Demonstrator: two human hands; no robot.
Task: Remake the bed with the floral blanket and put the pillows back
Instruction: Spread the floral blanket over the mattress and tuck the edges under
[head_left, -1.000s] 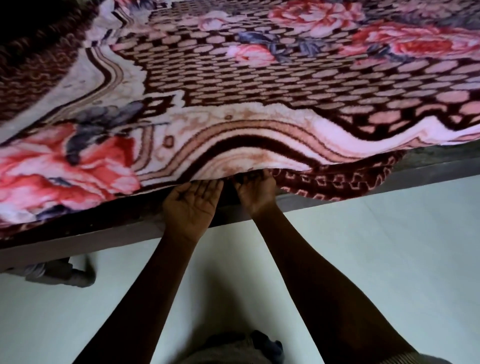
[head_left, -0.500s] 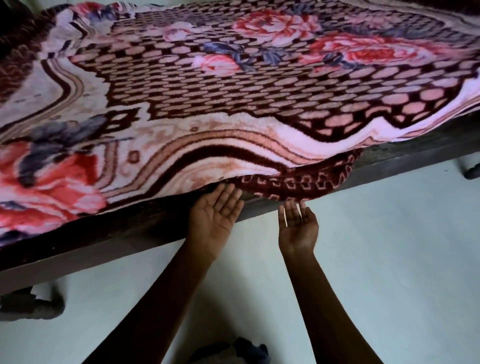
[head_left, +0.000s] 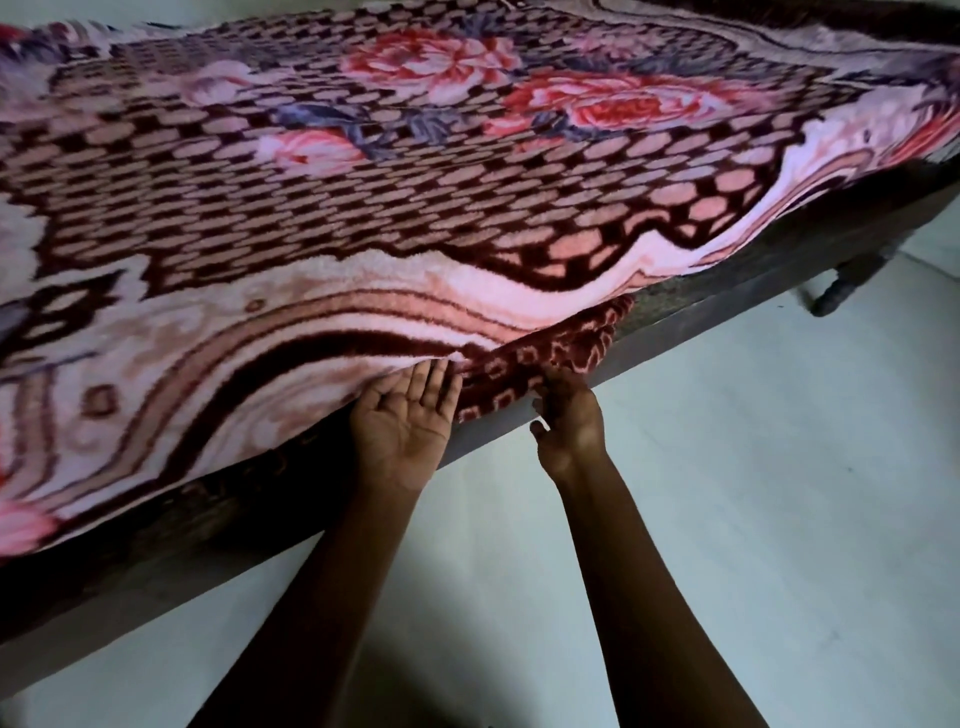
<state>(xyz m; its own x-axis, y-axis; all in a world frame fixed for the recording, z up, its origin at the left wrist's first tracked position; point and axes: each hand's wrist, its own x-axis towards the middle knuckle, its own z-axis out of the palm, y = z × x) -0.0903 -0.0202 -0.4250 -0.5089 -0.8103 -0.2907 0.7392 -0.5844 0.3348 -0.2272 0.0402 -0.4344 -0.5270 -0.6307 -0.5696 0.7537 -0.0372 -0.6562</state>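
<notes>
The floral blanket (head_left: 415, 218), pink and maroon with red roses, lies spread over the bed. A maroon patterned fold of its edge (head_left: 540, 358) hangs over the bed's side rail. My left hand (head_left: 402, 431) is palm up with straight fingers, its fingertips under the blanket's edge beside that fold. My right hand (head_left: 569, 423) reaches up to the hanging fold; its fingers are tucked into the fabric and hidden, and the thumb sticks out to the left. No pillow is in view.
The dark bed frame rail (head_left: 727, 317) runs diagonally from lower left to upper right, with a bed leg (head_left: 841, 286) at the right. Pale floor (head_left: 753, 493) lies below, on my side of the bed.
My right hand has moved from below the rail up onto the hanging maroon fold. My left hand stays palm up under the edge. The view has shifted left along the bed.
</notes>
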